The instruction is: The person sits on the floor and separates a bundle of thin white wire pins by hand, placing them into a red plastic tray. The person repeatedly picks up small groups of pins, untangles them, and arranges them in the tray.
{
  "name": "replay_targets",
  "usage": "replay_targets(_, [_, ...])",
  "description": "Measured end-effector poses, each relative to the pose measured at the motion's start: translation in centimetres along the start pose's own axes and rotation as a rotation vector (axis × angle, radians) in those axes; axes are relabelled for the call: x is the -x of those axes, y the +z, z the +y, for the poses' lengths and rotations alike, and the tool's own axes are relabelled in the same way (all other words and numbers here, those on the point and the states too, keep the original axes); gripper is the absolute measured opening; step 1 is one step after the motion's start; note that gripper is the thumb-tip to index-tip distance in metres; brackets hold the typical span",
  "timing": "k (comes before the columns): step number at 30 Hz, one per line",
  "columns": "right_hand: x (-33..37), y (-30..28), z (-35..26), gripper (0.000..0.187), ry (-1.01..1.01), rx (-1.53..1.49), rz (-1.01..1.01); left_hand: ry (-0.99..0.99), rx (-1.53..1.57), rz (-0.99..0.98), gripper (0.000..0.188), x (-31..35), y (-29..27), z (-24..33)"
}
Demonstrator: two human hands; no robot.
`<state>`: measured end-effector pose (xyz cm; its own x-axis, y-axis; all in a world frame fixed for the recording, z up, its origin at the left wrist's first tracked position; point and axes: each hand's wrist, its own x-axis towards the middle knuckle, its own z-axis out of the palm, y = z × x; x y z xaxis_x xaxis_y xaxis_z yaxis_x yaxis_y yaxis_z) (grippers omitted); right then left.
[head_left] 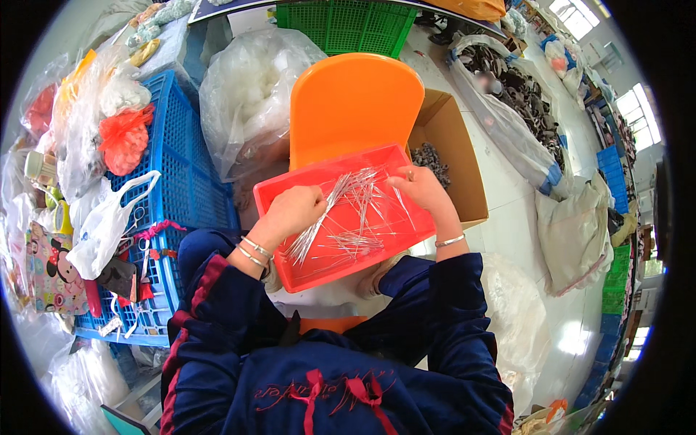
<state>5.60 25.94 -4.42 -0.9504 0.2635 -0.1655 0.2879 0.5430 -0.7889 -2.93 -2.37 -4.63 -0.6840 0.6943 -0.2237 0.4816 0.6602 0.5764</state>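
Looking down from the head camera, we see two of our bare hands over one shallow, rectangular red plastic tray (326,268). Inside it lie many thin, straight, silvery metal wires (339,194), too overlapped to count. Our left hand (297,206) is beside the main sheaf, fingers bent inward; we cannot tell whether its grip is clenched on wires or loose. Our right hand (424,188) is over the far right corner, fingertips close to a few strands; whether that grip grasps any, we cannot tell.

The tray's long axis runs left to right, its right end angled away from us. The main sheaf slants from near left to far right; a lower cluster lies more crosswise.

Beyond the tray stand one orange chair with a rounded back (355,101), one open brown cardboard box (460,167) and one green plastic crate (348,27).
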Motion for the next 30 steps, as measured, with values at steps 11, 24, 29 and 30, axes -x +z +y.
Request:
replay_targets(11, [0.0,0.5,-1.1,0.029,-0.057,-0.025,0.059,-0.125,-0.143,-0.023,0.030,-2.1,6.7,-3.6])
replay_targets(24, [1.8,4.0,-4.8,0.023,-0.205,-0.443,-0.123,0.044,0.499,-0.057,0.027,0.2,2.0,-1.3])
replay_targets(29, [2.6,4.7,-6.8,0.024,-0.226,-0.434,-0.198,0.035,0.536,-0.214,0.021,1.3,0.0,1.5])
replay_targets(30, [2.6,5.1,-7.0,0.022,-0.257,-0.518,-0.202,0.053,0.535,-0.231,0.021,1.2,0.2,1.7])
